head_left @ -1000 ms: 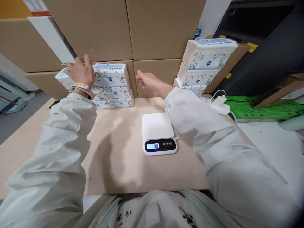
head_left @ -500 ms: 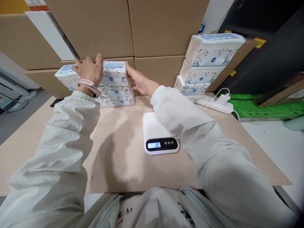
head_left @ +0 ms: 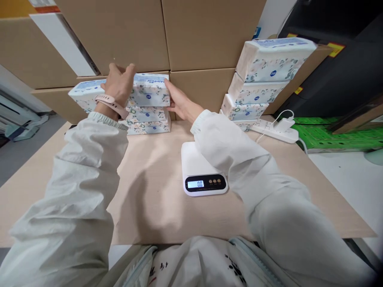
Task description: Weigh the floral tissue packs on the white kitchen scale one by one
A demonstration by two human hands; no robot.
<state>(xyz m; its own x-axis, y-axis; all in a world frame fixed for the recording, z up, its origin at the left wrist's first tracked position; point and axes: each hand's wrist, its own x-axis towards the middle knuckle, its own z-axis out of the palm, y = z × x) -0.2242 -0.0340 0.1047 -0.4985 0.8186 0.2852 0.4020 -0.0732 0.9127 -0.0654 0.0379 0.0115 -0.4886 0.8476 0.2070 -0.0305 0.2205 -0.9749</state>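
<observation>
A soft pack of tissues (head_left: 148, 93), white with a floral print, tops the left stack. My left hand (head_left: 118, 85), with a pink wristband, is closed at its left end, the fingers partly hidden. At its right end, my right hand (head_left: 181, 101) presses with the thumb near the upper edge and fingers lower down. Beneath it lie similar packs (head_left: 149, 127). Another tissue pack (head_left: 86, 93) is just left of my left hand. A white kitchen scale (head_left: 205, 185) reading 0.0 lies nearer me, partly under my right sleeve.
Several tissue packs (head_left: 272, 69) are stacked at the right. Beside them is a white power strip (head_left: 278, 129) with a plugged-in charger. Cardboard boxes (head_left: 203, 36) form a wall behind the wooden table (head_left: 167, 223). A green box (head_left: 338, 133) sits at far right.
The top tissue pack has shifted right over the packs below, with both hands moving along. The left hand's fingers have drawn together. The view has turned slightly.
</observation>
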